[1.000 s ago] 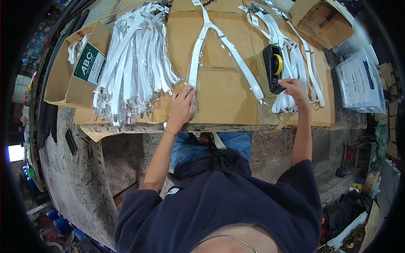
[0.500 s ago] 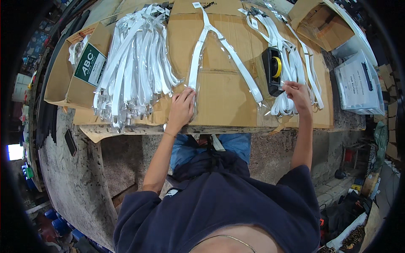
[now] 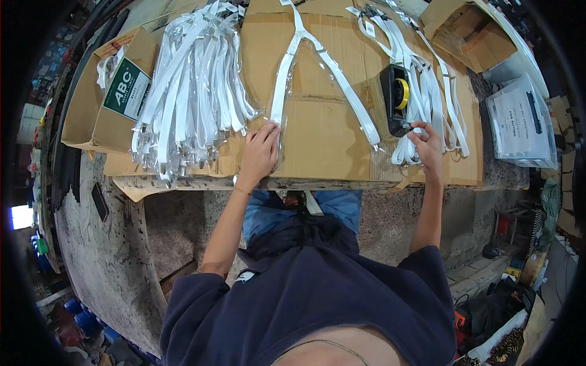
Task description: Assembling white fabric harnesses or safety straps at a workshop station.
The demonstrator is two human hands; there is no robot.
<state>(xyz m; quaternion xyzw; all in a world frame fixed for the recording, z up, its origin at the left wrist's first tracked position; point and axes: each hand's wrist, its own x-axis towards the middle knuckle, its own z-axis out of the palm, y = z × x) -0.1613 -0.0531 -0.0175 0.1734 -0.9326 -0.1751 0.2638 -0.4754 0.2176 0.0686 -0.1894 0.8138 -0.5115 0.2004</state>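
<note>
A pair of white Y-shaped suspenders (image 3: 357,100) in a clear plastic sleeve lies spread on cardboard in front of me. My left hand (image 3: 261,151) is closed over the clip end of its left strap, fingers bent together against the cardboard. To the right stands a black tape dispenser (image 3: 388,91) with a yellow-cored roll. At its near, cutting end my right hand (image 3: 427,148) pinches with thumb and forefinger, seemingly on the tape's end; the tape itself barely shows. The dispenser sits against more white suspenders (image 3: 421,91), bunched beside it.
A thick pile of sleeved white suspenders (image 3: 195,91) lies left of centre. Beyond it stands an open carton (image 3: 79,116) with a green-and-white label. At right are another open carton (image 3: 467,33) and a clear plastic bin (image 3: 519,125). A dark phone-like slab (image 3: 99,202) lies at left.
My right hand has shifted slightly, its fingertips now closer against the dispenser's cutting end. The left hand stays on the strap end. The whole view has shifted a little.
</note>
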